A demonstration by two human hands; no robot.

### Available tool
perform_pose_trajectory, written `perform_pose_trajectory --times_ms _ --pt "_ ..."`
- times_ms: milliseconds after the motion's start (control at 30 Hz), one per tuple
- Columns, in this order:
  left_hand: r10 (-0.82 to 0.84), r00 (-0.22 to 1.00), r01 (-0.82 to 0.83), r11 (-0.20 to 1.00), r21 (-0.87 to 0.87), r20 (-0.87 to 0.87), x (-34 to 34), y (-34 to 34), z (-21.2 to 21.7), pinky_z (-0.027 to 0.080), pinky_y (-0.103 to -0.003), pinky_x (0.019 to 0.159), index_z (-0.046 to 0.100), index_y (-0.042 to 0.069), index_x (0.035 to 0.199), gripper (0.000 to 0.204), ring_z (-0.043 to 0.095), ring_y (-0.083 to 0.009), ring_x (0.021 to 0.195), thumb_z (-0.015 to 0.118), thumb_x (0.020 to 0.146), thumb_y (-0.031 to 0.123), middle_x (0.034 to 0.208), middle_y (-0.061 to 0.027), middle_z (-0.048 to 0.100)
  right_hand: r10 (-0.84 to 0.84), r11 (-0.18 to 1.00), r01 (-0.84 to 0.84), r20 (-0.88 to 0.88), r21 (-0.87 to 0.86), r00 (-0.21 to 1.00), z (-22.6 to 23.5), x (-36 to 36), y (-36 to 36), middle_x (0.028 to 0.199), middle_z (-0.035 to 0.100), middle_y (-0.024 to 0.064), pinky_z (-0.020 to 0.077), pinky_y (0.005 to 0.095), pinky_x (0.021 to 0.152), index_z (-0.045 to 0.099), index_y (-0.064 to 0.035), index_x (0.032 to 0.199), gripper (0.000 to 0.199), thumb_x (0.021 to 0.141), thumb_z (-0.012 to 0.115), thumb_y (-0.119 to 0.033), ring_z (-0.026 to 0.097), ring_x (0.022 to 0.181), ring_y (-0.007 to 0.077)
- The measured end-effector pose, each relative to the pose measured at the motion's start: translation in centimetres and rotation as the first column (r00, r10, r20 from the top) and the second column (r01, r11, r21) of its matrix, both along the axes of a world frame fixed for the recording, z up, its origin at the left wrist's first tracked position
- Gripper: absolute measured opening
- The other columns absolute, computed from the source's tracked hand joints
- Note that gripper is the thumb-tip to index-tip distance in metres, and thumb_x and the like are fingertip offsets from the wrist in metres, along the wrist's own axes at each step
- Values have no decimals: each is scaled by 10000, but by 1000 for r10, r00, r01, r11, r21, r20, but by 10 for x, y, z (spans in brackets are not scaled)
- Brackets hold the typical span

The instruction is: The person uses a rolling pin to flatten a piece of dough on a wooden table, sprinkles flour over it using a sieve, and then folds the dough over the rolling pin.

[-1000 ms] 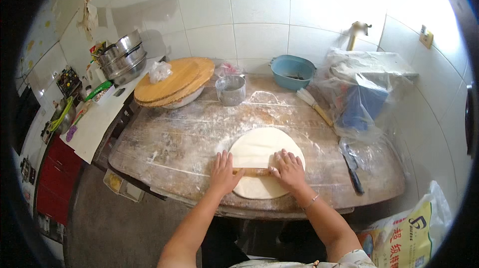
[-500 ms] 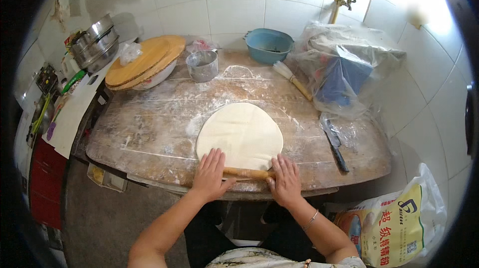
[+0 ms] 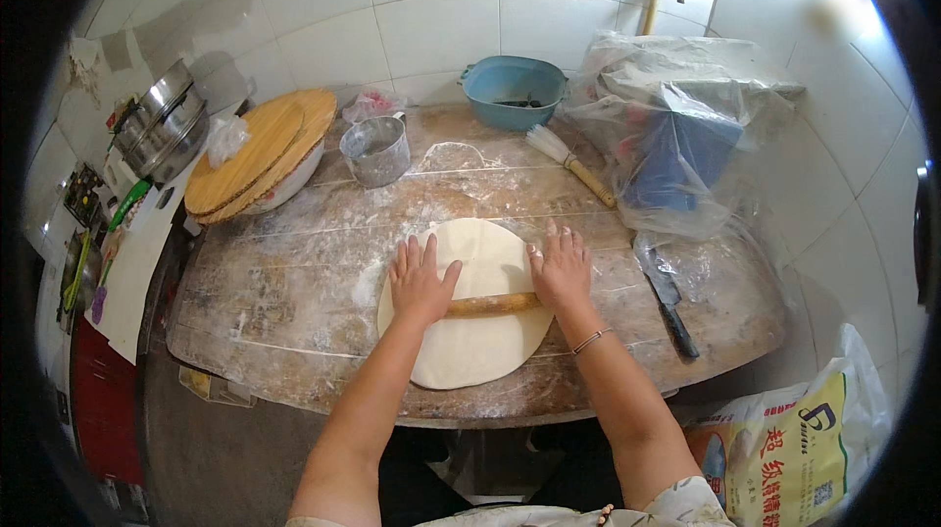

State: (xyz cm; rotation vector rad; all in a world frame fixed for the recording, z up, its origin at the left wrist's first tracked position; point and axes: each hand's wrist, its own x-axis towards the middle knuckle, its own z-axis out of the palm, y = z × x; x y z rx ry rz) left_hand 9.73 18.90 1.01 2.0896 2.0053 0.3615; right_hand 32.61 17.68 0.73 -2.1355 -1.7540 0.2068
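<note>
A pale, rounded sheet of dough [image 3: 480, 360] lies flat on the floury wooden board [image 3: 274, 282]. Across its middle rests a wooden rolling pin [image 3: 495, 304]. My left hand [image 3: 421, 284] lies over the pin's left end, palm down, with its fingers stretched out and spread above the dough. Over the right end is my right hand [image 3: 563, 272], also palm down, its fingers extended forward and the thumb apart. Neither hand's fingers wrap round the pin. Both palms hide its ends.
At the back stand a metal cup [image 3: 376, 151], a blue basin [image 3: 514, 94] and a bowl under round wooden lids [image 3: 257, 156]. To the right are a brush [image 3: 573, 166], a plastic-covered blue object [image 3: 681, 159] and a knife [image 3: 668, 306]. A flour sack [image 3: 784, 449] stands below right.
Both hands and the rolling pin have moved forward, from the dough's near edge to its middle. My fingers now reach farther forward, and the view has shifted slightly.
</note>
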Motion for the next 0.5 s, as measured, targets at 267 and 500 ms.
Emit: perform_pose_trajectory --times_ms 267,500 --pt "-183 979 186 982 29 -87 -6 -79 -5 141 -485 1184 321 40 1495 864 160 -371 1473 463 901 650 1568 -224 236 177 977 -188 111 102 978 -26 12 -81 1476 406 213 258 505 1123 399 -71 1449 701 941 450 -551 339 1390 375" --pt "-352 928 363 929 80 -123 -24 -162 -8 168 -482 1178 327 17 1483 878 193 -364 1464 432 910 674 1560 -213 263 309 945 -316 80 83 948 -15 15 -163 1445 447 193 295 481 1093 500 -44 1321 562 913 573 -424 392 1344 366"
